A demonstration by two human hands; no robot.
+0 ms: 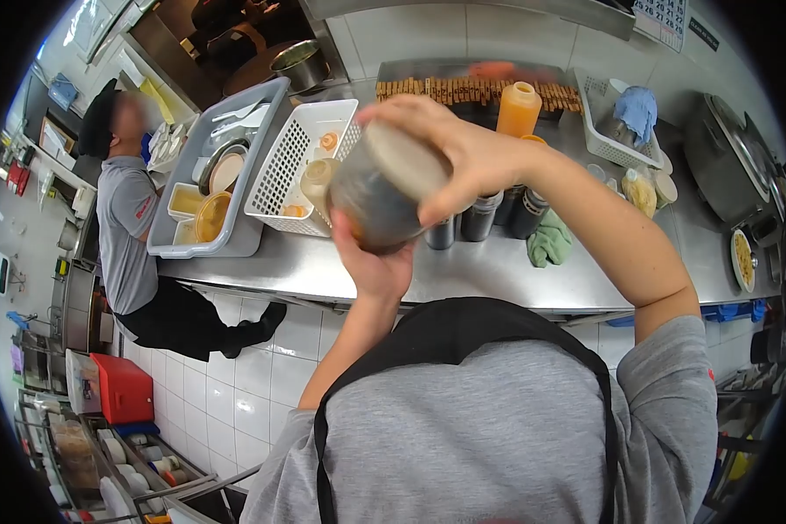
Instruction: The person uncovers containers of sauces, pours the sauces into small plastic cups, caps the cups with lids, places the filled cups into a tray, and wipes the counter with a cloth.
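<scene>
Both my hands hold a large dark jar [367,205] with a pale round end, tilted above the steel counter and blurred by motion. My right hand [463,157] spreads across the pale end, fingers on its far rim and thumb on the near side. From below, my left hand [375,266] cups the jar's lower side. Just left of the jar is a beige, translucent bottle [319,182]; whether the two touch I cannot tell. Several dark squeeze bottles [479,218] stand right of my hands, with an orange-filled bottle [518,109] behind.
A white perforated basket [275,179] and a grey tub [162,240] of containers stand left on the counter [489,279]. A green cloth [549,240] lies right. Clothespins [463,89] line a rack behind. A co-worker [127,227] stands left; a large pot [734,157] is far right.
</scene>
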